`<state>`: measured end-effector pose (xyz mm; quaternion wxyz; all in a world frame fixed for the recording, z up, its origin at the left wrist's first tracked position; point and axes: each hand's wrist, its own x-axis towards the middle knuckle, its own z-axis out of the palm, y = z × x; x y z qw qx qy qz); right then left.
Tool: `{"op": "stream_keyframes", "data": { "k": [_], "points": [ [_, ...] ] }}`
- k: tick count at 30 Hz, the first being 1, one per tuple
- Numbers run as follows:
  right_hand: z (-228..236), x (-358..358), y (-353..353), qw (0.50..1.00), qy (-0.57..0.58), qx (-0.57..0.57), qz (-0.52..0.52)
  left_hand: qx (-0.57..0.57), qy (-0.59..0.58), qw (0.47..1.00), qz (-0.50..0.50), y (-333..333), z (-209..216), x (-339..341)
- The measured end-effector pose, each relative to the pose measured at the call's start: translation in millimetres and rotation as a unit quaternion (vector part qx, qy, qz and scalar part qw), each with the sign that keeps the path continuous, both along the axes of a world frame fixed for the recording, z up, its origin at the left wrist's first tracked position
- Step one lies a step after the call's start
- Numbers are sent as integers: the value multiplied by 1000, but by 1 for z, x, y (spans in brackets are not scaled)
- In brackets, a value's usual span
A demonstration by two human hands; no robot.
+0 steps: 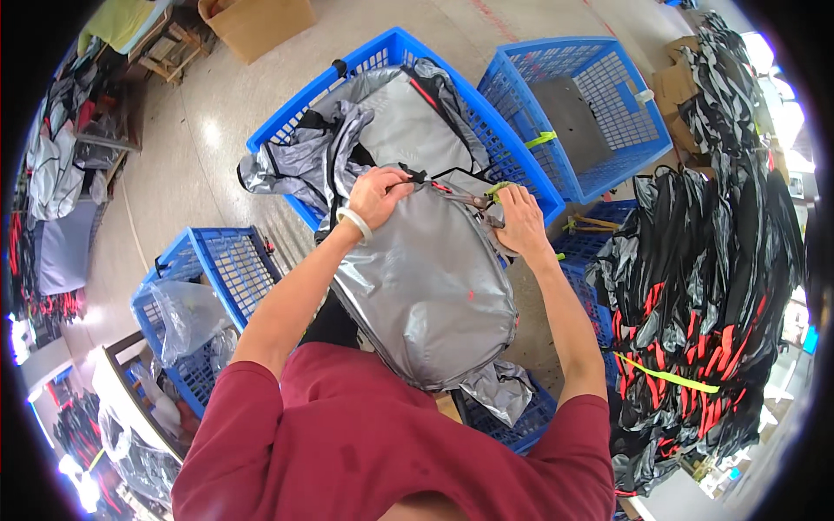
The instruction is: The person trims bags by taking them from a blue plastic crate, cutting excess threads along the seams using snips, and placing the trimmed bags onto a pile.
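Note:
A silver bag (426,286) with dark edging lies across my lap and the near rim of a blue basket. My left hand (380,198) is closed on its far edge, pinching a dark strip beside a bit of red trim. In my right hand (519,219) are scissors (466,199), whose handle has yellow-green wrapping. Their blades point left toward the pinched edge; whether they touch it I cannot tell. Beyond my hands, more silver pieces (402,117) lie heaped in the blue basket (395,43).
Another blue basket (573,65) stands at the far right. A blue crate (243,269) with clear plastic (187,317) is on my left. Bundles of black, silver and red pieces (695,286) hang close on the right. A cardboard box (261,26) sits on the floor (208,130) at the back.

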<state>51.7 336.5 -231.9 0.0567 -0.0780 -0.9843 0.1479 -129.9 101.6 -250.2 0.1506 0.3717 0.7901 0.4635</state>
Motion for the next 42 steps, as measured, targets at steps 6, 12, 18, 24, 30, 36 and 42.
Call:
{"op": "stream_keyframes", "data": {
  "k": [6, 12, 18, 24, 30, 36, 42],
  "points": [
    [2, -15, -2, 999, -49, -2, 18, -13, -141, 990, -15, -4, -8, -12],
    [-18, -10, 4, 997, -71, -22, 31, 14, -148, 988, -52, -3, -15, -19],
    [-20, -17, 2, 998, -29, -40, 32, 40, -195, 976, -86, -11, -23, -29],
    [-18, -36, -3, 998, -20, -40, 46, 37, -211, 971, -107, -16, -29, -35],
    [-40, -38, 17, 992, -93, -30, 83, 55, -237, 963, -114, -13, -18, -38],
    [-16, -81, 22, 981, 2, -52, 187, 78, -333, 931, -129, -15, -16, -41],
    [-15, -106, 18, 968, -39, -72, 236, 94, -361, 919, -124, -22, -22, -36]
  ]
}}
